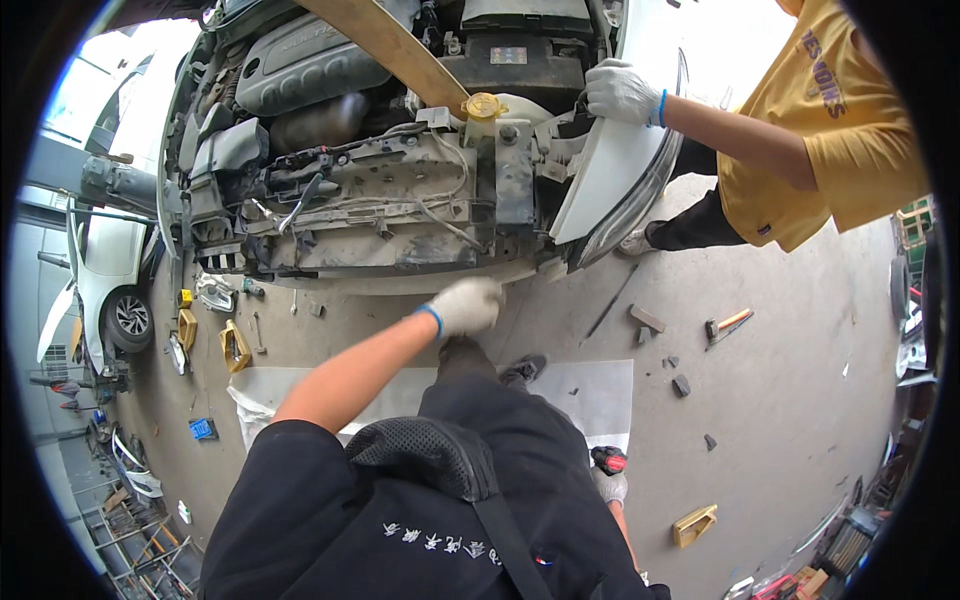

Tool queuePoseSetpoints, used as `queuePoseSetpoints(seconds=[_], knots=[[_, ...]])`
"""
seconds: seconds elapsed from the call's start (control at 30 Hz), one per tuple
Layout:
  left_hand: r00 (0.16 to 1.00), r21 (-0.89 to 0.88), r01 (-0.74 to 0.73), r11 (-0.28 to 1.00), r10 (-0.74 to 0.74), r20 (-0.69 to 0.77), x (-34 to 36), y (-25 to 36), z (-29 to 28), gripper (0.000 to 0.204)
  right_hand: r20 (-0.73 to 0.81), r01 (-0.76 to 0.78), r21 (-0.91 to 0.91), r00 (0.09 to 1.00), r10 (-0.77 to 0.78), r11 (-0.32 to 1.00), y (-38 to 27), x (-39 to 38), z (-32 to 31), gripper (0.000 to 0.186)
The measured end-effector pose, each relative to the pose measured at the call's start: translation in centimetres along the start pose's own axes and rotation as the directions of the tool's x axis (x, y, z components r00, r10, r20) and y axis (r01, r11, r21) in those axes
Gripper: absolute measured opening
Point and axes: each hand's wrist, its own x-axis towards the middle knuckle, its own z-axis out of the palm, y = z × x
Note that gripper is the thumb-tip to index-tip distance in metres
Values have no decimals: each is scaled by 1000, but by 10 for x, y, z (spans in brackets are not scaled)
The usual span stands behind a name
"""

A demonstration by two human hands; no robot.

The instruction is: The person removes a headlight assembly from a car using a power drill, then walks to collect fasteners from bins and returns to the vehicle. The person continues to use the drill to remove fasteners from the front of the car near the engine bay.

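My left hand (470,306), in a white glove with a blue cuff, is in front of the car's open front end (390,255), close below its lower edge. Its fingers look curled; whatever they may hold is hidden. Low by my right side, my right hand (612,487), also gloved, grips a red and black cordless power tool (608,460). In the bare engine bay, a wrench-like metal tool (300,205) lies across the front panel. A yellow-capped reservoir (484,108) stands farther right, near a long wooden strip (395,50).
A co-worker in a yellow shirt (850,120) rests a gloved hand (625,93) by the white fender (620,165). White sheeting (600,385) lies under my feet. A hammer (728,325), dark fragments (681,385), yellow blocks (694,525) and a blue item (203,429) lie on the floor.
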Motion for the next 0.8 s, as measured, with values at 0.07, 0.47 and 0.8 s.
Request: queuePoseSetpoints(seconds=[0.07,0.47,0.8], knots=[[996,186,44,982,-56,63,-5,-39,36,36,-17,-55,16,998,55,998,-9,-6,7,42],[933,651,40,758,204,-295,165,-152,143,36,64,-77,-314,993,102,946,-58,-74,10,48],[926,440,69,895,106,-361,222,-138,131,33,55,-215,-209,971,231,954,-27,-110,29,49]])
